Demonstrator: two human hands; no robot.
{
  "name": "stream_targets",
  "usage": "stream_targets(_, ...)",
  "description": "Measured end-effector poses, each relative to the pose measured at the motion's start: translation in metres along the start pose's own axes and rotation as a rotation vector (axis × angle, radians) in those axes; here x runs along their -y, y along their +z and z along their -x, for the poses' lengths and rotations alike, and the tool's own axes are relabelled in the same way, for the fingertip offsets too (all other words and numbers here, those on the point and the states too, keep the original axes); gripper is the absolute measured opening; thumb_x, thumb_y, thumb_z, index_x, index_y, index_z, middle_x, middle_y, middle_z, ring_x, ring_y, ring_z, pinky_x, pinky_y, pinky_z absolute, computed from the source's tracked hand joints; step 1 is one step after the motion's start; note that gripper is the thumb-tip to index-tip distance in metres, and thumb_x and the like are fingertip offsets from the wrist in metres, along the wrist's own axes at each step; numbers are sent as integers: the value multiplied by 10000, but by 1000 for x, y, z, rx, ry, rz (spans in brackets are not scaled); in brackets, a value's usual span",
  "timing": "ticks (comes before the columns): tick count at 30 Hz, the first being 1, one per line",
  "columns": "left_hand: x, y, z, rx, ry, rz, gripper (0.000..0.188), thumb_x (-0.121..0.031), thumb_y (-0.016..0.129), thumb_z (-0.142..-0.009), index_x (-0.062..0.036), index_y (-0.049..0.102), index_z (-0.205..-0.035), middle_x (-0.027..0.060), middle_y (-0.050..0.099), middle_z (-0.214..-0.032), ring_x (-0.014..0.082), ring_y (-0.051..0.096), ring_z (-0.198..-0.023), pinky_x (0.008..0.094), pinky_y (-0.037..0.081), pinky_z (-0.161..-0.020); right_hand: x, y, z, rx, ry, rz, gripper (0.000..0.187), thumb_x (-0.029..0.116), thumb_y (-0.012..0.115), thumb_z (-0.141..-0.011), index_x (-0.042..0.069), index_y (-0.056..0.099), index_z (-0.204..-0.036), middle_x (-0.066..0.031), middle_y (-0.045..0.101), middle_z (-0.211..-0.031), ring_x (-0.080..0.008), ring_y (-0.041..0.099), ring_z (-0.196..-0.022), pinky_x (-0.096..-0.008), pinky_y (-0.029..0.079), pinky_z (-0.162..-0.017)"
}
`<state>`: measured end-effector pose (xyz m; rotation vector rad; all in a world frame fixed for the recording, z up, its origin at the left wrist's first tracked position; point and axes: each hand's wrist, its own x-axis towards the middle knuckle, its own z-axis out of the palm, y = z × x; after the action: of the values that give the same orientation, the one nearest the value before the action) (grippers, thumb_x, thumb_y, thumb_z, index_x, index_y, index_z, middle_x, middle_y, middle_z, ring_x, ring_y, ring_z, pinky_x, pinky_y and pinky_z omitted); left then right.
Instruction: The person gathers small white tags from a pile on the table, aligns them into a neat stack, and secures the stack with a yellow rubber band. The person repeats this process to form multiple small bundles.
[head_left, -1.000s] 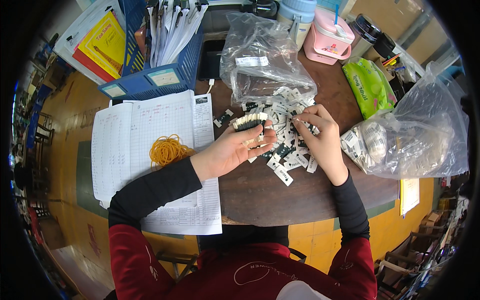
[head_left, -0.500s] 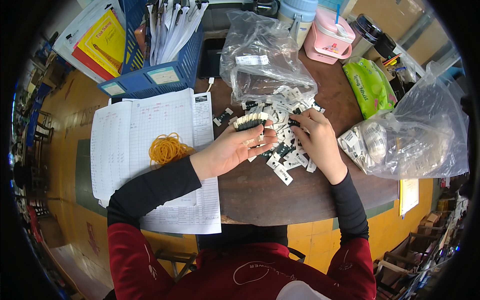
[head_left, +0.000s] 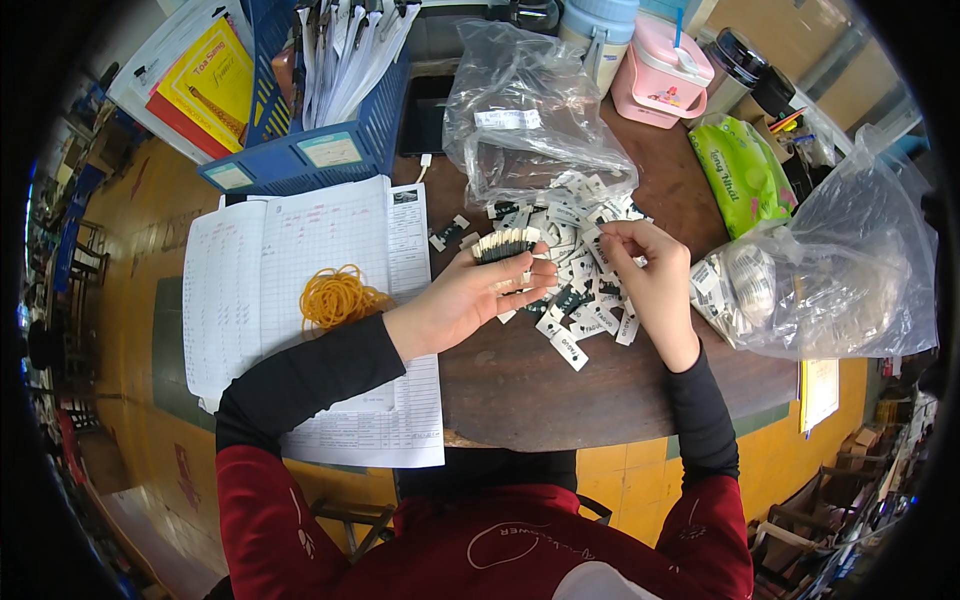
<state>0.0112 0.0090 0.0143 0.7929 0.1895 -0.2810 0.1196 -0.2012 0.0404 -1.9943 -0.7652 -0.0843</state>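
My left hand [head_left: 470, 300] is closed around a fanned stack of small white-and-black labels [head_left: 507, 243], with the thumb along the front. To its right, my right hand [head_left: 655, 280] pinches a single white label [head_left: 593, 240] between thumb and fingertips, above the pile. The loose pile of labels [head_left: 568, 326] spreads over the brown table [head_left: 520, 400] between and beyond both hands, some showing white sides and others dark. A dark label [head_left: 449, 233] lies apart at the left of the pile.
Orange rubber bands [head_left: 342, 296] rest on an open notebook [head_left: 230, 290] at left. Behind stand a blue file basket [head_left: 330, 155], a phone [head_left: 424, 115], a plastic bag [head_left: 540, 110] and a pink container [head_left: 655, 80]. Rightward lie a green packet [head_left: 740, 175] and a bag of labels [head_left: 800, 290].
My right hand has risen slightly from the pile and turned, with a white label now in its fingertips. The left hand keeps its stack nearly still.
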Motion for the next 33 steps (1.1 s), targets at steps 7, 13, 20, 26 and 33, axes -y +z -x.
stream_targets(7, 6, 4, 2, 31, 2, -112, 329, -148, 599, -997, 18, 521, -1270, 162, 616, -1236, 256, 604, -1203, 377, 482, -1072, 18, 14, 16, 136, 300, -393, 123, 27, 713, -889, -53, 715, -982, -6, 696, -790, -16, 572, -707, -181, 445, -633)
stream_targets(13, 9, 4, 3, 31, -33, -137, 324, -159, 600, -1000, -6, 528, -1277, 129, 604, -1254, 235, 601, -1206, 375, 481, -1075, 18, 35, 23, -113, 31, -238, 84, -15, 721, -837, -26, 699, -917, -51, 681, -765, -78, 599, -615, -224, 456, -578)
stream_targets(20, 12, 4, 3, 39, -45, -72, 321, -128, 578, -1006, -39, 507, -1307, 70, 570, -1279, 207, 576, -1213, 384, 479, -1084, 26, 39, 31, -16, -111, -153, 55, -41, 718, -829, -36, 677, -865, -50, 643, -777, -88, 593, -662, -232, 458, -633)
stream_targets(26, 11, 3, 4, 56, -77, 4, 305, -112, 599, -993, -50, 520, -1281, 59, 587, -1216, 195, 597, -1160, 394, 497, -1065, 16, 42, 29, 117, 190, -506, 33, -17, 715, -862, -28, 688, -877, 11, 605, -714, -25, 514, -631, -202, 394, -560)
stream_targets(33, 10, 1, 2, -1, -13, 54, 278, -101, 610, -984, -41, 545, -1247, 64, 619, -1124, 199, 636, -1074, 394, 511, -1046, 14, 32, 26, 77, 312, -590, 13, 7, 673, -912, -1, 676, -902, -13, 665, -842, -55, 584, -767, -210, 464, -724)
